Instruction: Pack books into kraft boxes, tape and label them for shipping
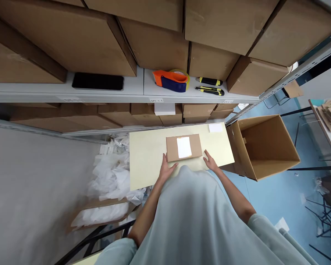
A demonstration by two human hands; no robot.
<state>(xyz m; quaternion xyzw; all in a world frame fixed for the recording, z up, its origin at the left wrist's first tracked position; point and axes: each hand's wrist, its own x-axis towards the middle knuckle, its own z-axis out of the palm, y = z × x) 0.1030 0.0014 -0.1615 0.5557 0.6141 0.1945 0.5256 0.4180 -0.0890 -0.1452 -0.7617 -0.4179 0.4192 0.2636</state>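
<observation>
Head view: both hands down at a flat brown parcel in the middle of the frame.

Both forearms run up from the lower frame, wrists low, palms down on the pale yellow tabletop. The left hand sits at the lower left corner of the flat cardboard parcel, fingers spread and lying loose against its near edge, gripping nothing. The right hand rests just off the lower right corner, fingers extended and open, touching or nearly touching that edge; contact is hard to tell. The parcel lies flat between the two hands, white label facing up. To the right of centre stands an open cardboard box; on the shelf above, a tape dispenser.
</observation>
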